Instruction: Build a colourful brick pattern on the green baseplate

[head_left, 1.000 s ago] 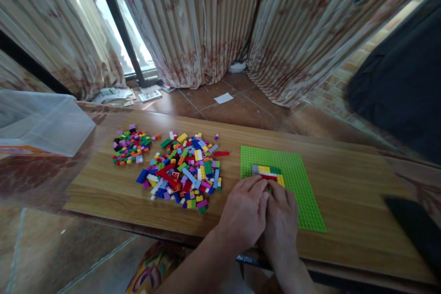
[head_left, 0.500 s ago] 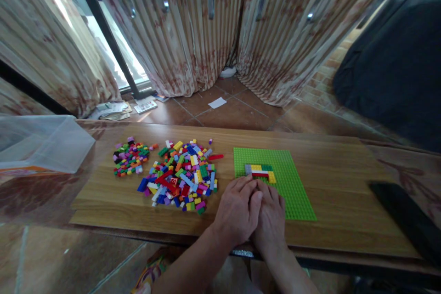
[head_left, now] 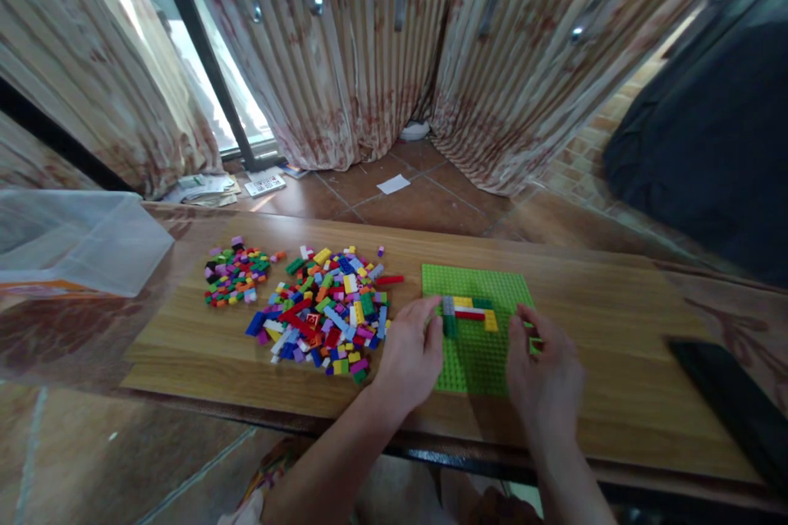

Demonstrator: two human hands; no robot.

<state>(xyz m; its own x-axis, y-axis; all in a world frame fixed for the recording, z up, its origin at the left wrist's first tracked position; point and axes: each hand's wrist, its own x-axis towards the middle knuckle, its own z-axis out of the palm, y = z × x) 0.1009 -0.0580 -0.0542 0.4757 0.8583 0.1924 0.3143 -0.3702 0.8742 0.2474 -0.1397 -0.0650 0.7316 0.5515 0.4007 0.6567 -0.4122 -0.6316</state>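
Observation:
A small brick build with grey, yellow, dark green, white and red bricks (head_left: 469, 315) sits on the green baseplate (head_left: 486, 369). At its left end, a dark green brick (head_left: 451, 326) points toward me. My left hand (head_left: 410, 353) is beside that end, over the plate's left edge, thumb and forefinger apart with nothing seen between them. Over the plate's right edge, away from the build, is my right hand (head_left: 547, 373). Its fingers are loosely bent, with a gap at the thumb where green shows through; I see no brick in it.
Left of the plate lies a large pile of mixed bricks (head_left: 336, 316), with a smaller pile of tiny pieces (head_left: 237, 272) beyond it. A clear plastic bin (head_left: 80, 242) stands at the far left. On the right is a dark flat object (head_left: 720, 394). All rest along a wooden board (head_left: 616, 328).
My hands were together, one over the other, at the build's near side. They have separated, the right one moving right, and the dark green brick at the left end now shows.

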